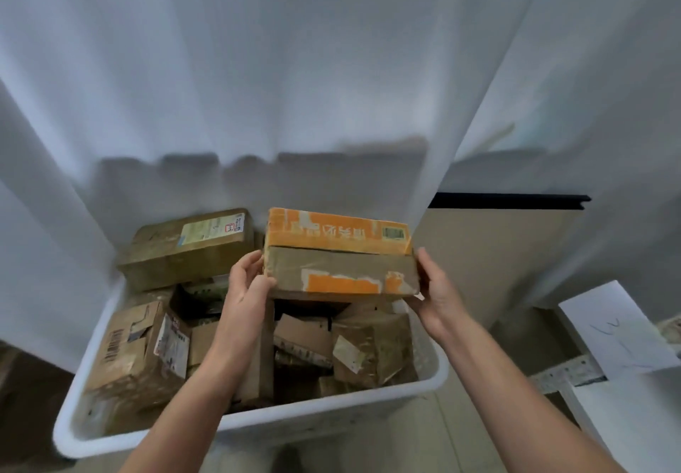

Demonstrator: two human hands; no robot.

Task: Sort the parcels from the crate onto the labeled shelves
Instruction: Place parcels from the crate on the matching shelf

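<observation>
Left hand [247,281] and right hand [435,288] grip orange parcel [341,255] (ends).

L grip [247,284] & R grip [437,292] hold orange parcel [341,251] over crate [331,420].

Orange-taped parcel [341,255] above parcel-filled crate [258,424]

Soft dim light, blurred, edge-warped.
</observation>
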